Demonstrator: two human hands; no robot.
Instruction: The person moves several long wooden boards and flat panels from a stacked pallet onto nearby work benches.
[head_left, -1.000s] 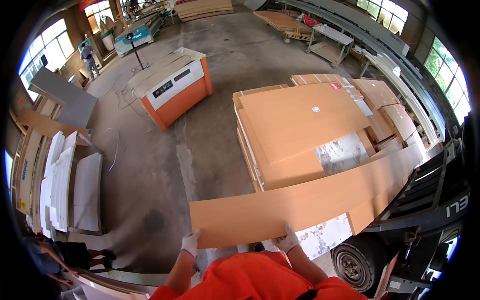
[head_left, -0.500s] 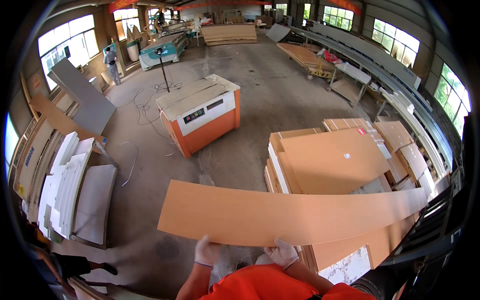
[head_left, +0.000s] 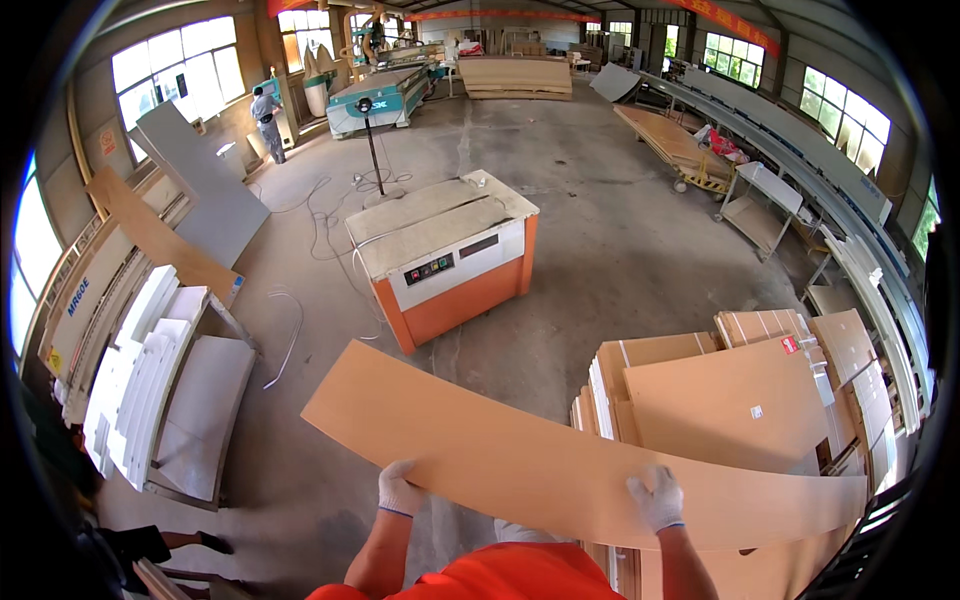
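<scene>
A long, narrow wood-brown board [head_left: 500,435] stretches in front of me, its left end raised over the floor and its right end over the stacked panels. My left hand [head_left: 400,488], in a white glove, grips the near edge toward the left end; the fingers under the board are hidden. My right hand [head_left: 658,497], also gloved, lies on the board's upper face farther right, thumb and fingers apart. Under and beyond the board's right half, a stack of brown panels [head_left: 715,400] carries white straps and small labels.
An orange-and-white strapping machine [head_left: 450,260] stands ahead, cables on the floor beside it. White strips lie on a rack [head_left: 205,410] at left. A flat cart [head_left: 675,150] and long benches line the right. Another person [head_left: 267,125] stands far left; someone's leg [head_left: 185,540] shows lower left.
The board's left end now angles farther away from me, its right end nearer. My right hand has shifted right, from the near edge onto the upper face. The view has turned left.
</scene>
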